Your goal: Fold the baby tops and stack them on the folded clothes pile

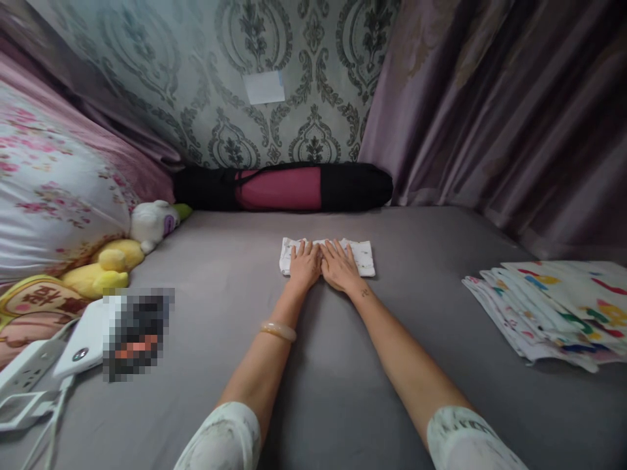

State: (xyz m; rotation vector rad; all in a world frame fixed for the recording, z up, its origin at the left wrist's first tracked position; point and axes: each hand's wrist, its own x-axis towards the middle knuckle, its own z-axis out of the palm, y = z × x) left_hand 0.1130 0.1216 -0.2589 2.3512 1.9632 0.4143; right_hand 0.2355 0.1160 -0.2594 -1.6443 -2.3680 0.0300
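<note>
A folded white cloth [363,257] with small dark marks lies flat on the grey sheet [235,274], ahead of me near the middle. My left hand [305,264] rests palm down on its left half, fingers stretched forward. Beside it, my right hand [339,264] presses flat on the middle of the same cloth, fingers spread. The two hands touch or nearly touch at the thumbs. Part of the cloth is hidden under them. A bangle [278,331] circles my left forearm.
On the right is a stack of folded patterned cloths [553,313]. A black and maroon long bag [279,189] lies along the wall. To the left are plush toys [110,264], a floral pillow [59,189], a white power bank [85,339], a power strip [29,369] and cables.
</note>
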